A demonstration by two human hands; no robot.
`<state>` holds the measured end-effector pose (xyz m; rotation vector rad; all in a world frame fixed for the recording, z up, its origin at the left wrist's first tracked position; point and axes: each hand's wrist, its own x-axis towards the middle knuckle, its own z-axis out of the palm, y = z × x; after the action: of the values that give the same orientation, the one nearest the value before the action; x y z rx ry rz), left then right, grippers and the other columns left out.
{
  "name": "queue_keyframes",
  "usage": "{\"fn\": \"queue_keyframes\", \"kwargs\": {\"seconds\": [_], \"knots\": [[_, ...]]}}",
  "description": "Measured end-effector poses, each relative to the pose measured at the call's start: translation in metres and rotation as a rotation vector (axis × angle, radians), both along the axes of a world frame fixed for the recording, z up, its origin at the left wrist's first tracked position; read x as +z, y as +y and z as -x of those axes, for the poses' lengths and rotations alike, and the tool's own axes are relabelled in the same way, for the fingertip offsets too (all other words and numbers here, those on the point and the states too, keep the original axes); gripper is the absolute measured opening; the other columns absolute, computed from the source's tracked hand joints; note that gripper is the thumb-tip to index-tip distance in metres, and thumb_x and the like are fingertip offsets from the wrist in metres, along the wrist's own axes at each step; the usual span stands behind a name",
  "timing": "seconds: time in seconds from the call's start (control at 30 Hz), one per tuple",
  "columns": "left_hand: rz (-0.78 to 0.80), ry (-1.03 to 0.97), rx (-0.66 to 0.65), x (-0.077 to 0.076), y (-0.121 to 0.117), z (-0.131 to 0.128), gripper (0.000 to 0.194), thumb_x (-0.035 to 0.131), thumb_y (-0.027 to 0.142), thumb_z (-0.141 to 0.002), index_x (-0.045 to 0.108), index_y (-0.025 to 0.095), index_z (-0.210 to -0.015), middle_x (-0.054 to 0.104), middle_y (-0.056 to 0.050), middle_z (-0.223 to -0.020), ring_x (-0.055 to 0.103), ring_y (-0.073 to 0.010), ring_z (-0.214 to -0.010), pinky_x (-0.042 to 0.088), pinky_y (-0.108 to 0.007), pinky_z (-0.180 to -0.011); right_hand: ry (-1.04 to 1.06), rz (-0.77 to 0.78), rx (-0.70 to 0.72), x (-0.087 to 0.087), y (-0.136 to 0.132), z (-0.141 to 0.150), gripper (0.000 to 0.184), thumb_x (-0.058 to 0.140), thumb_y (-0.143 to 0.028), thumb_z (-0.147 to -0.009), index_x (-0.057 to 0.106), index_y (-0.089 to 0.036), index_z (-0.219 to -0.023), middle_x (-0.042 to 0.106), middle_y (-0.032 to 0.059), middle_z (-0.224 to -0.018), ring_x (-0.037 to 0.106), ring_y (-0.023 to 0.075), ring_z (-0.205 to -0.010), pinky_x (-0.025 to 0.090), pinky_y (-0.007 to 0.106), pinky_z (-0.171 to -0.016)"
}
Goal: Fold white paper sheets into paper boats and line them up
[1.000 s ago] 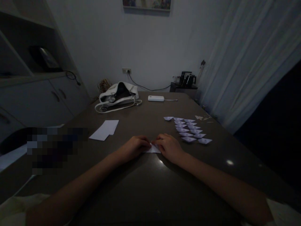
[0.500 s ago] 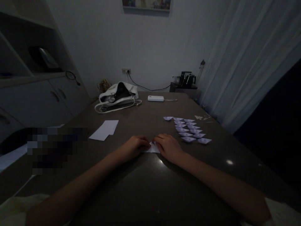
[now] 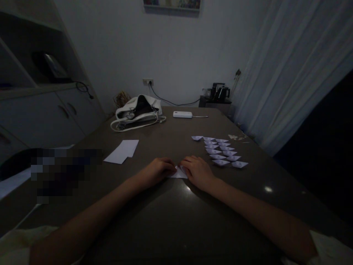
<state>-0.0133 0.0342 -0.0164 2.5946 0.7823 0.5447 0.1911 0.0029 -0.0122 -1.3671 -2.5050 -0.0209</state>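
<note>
A small white folded paper (image 3: 178, 173) lies on the dark table (image 3: 176, 217) in front of me. My left hand (image 3: 157, 171) pinches its left side with curled fingers. On the paper's right side my right hand (image 3: 197, 171) does the same, fingers bent down onto the fold. Most of the paper is hidden under my fingers. To the right, several small folded paper boats (image 3: 220, 151) lie in rows on the table.
A few flat white sheets (image 3: 122, 151) lie to the left. At the table's far end are a white handbag (image 3: 138, 112) and a white power bank (image 3: 182, 115) with a cable. Cabinets stand on the left, a curtain (image 3: 289, 73) on the right.
My fingers shifted slightly on the paper, and the view rose a little. Both hands stay at the same spot.
</note>
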Motion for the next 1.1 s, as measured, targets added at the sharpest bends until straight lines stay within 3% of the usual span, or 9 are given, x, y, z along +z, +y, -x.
{"fn": "queue_keyframes", "kwargs": {"seconds": [1.1], "knots": [[-0.014, 0.061, 0.022, 0.0057, -0.0031, -0.0017, 0.018, 0.054, 0.009, -0.085, 0.07, 0.015, -0.091, 0.066, -0.007, -0.095, 0.063, -0.0162, -0.085, 0.046, -0.024, -0.077, -0.07, -0.026, -0.009, 0.0041, -0.0032, 0.0039, 0.022, 0.047, -0.013, -0.089, 0.064, -0.019, -0.102, 0.063, 0.0049, -0.096, 0.055, 0.0199, -0.091, 0.034, 0.031, -0.075]]}}
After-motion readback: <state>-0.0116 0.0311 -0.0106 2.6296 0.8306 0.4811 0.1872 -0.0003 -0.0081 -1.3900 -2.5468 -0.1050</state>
